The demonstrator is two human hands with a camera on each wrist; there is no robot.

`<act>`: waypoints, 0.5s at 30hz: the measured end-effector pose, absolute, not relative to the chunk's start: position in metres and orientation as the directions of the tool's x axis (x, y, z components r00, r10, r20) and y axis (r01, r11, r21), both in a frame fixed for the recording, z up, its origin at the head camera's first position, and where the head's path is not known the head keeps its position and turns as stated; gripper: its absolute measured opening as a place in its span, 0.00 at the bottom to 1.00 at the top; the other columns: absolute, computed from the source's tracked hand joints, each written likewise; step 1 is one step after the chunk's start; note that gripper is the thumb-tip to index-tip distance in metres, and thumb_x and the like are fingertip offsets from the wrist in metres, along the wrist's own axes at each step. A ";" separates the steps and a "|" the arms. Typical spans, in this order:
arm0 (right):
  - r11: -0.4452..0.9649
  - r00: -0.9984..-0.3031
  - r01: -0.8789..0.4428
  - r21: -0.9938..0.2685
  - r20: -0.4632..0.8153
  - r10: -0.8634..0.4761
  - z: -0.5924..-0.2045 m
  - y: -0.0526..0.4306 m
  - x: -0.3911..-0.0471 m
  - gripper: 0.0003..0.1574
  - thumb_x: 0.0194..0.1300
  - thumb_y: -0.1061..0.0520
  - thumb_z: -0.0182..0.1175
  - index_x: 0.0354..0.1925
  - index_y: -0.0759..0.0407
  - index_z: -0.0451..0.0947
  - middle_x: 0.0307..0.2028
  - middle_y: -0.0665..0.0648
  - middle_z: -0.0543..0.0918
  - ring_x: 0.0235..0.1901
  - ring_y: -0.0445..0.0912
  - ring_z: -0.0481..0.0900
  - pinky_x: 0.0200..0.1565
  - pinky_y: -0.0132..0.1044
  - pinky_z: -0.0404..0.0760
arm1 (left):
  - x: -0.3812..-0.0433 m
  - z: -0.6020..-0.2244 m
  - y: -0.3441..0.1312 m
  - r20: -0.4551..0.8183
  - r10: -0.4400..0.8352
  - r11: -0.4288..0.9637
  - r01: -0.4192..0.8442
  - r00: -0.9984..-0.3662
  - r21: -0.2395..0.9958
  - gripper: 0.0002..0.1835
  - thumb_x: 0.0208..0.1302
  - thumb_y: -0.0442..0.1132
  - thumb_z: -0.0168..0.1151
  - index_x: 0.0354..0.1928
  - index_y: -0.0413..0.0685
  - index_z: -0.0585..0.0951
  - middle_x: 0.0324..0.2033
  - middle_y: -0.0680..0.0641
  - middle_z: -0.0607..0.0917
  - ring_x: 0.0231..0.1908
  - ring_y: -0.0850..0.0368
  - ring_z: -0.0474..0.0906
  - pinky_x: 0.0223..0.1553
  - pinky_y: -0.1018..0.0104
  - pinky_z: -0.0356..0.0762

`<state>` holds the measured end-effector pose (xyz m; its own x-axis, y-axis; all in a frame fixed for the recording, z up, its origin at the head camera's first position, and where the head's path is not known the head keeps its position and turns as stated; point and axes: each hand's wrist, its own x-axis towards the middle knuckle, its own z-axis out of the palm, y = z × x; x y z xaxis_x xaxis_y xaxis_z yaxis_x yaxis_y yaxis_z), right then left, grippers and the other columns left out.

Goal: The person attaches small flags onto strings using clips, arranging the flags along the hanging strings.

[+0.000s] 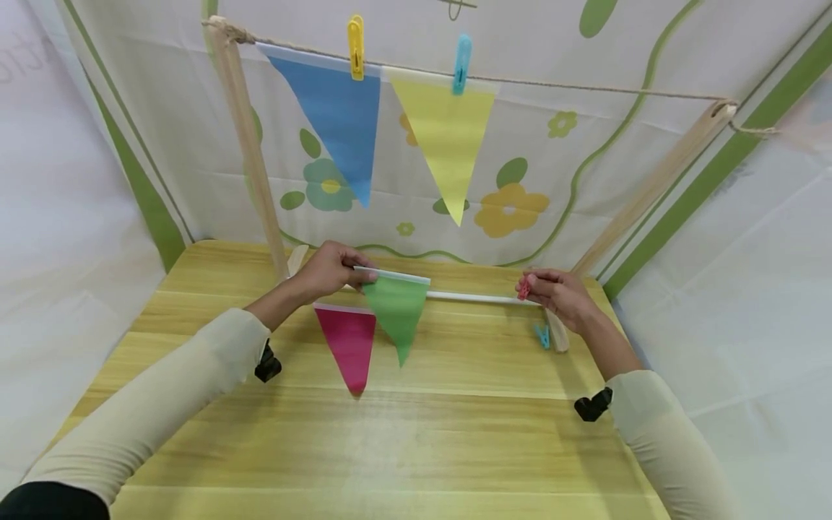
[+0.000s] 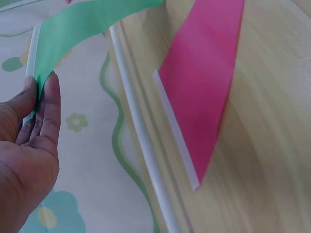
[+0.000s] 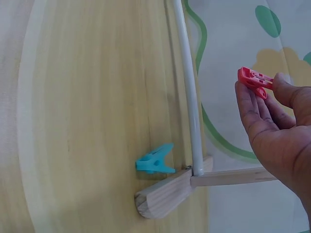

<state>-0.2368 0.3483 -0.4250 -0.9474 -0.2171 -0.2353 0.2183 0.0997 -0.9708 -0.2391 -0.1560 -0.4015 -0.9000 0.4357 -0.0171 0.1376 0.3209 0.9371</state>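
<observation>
Nearest the camera, two cream sleeves are being stretched out over the wooden table (image 1: 455,433). On it, a pink pennant (image 1: 347,343) is lying flat, not yet hung, and a teal clothespin (image 1: 542,336) is waiting just beside the wooden foot (image 3: 165,194) of the right post. A green pennant (image 1: 396,310) is being held up above the table by its white top edge, which is being pinched between the thumb and fingers of the left hand (image 1: 331,267), in front of the white rod (image 1: 481,297) that runs low along the back edge of the table. A red clothespin (image 1: 523,289) is being pinched between the thumb and fingertips of the right hand (image 1: 559,296), near the rod's right end; nothing is yet being clipped with it. Farther back and higher, a blue pennant (image 1: 338,115) is being held on the twine line (image 1: 585,88) by a yellow clothespin (image 1: 354,47), and a yellow pennant (image 1: 445,130) by a light blue clothespin (image 1: 461,63). So, as judged from this, two pennants are hung and two are left, the green one being in hand. Behind everything a flowered cloth backdrop (image 1: 520,202) is hanging. No brand, label or legible writing is being shown.
</observation>
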 end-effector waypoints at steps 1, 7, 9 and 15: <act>0.107 -0.948 0.213 -0.971 -0.232 -0.219 -0.423 0.348 -0.237 0.37 0.89 0.52 0.60 0.81 0.72 0.65 0.55 0.50 0.91 0.56 0.41 0.94 0.63 0.31 0.91 | -0.239 -0.400 -0.155 -0.013 0.437 0.314 0.139 -0.899 0.939 0.12 0.80 0.33 0.72 0.57 0.33 0.91 0.44 0.37 0.96 0.37 0.58 0.94 0.47 0.57 0.98; 0.169 -0.948 0.203 -0.965 -0.236 -0.212 -0.415 0.344 -0.239 0.37 0.89 0.50 0.61 0.80 0.71 0.66 0.56 0.50 0.91 0.56 0.40 0.93 0.65 0.32 0.90 | -0.240 -0.390 -0.152 0.006 0.438 0.263 0.135 -0.899 0.955 0.12 0.78 0.32 0.73 0.57 0.32 0.91 0.39 0.41 0.97 0.34 0.57 0.95 0.47 0.55 0.98; 0.166 -0.948 0.204 -0.965 -0.237 -0.211 -0.413 0.343 -0.239 0.36 0.89 0.51 0.61 0.79 0.72 0.66 0.55 0.50 0.92 0.55 0.39 0.93 0.64 0.31 0.90 | -0.240 -0.387 -0.150 0.012 0.437 0.255 0.137 -0.899 0.957 0.13 0.78 0.32 0.74 0.58 0.31 0.91 0.38 0.42 0.97 0.34 0.57 0.95 0.46 0.56 0.98; 0.175 -0.952 0.189 -0.966 -0.224 -0.210 -0.404 0.340 -0.240 0.34 0.89 0.52 0.60 0.78 0.72 0.67 0.52 0.44 0.92 0.55 0.37 0.93 0.63 0.28 0.90 | -0.241 -0.380 -0.146 0.027 0.443 0.253 0.154 -0.896 0.955 0.13 0.78 0.34 0.75 0.56 0.32 0.92 0.39 0.42 0.97 0.34 0.57 0.95 0.45 0.59 0.98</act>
<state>-0.2399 0.3402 -0.4038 -0.9517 -0.2098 -0.2239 0.1887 0.1753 -0.9663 -0.2406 -0.1463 -0.3805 -0.8962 0.4429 0.0267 0.1535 0.2530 0.9552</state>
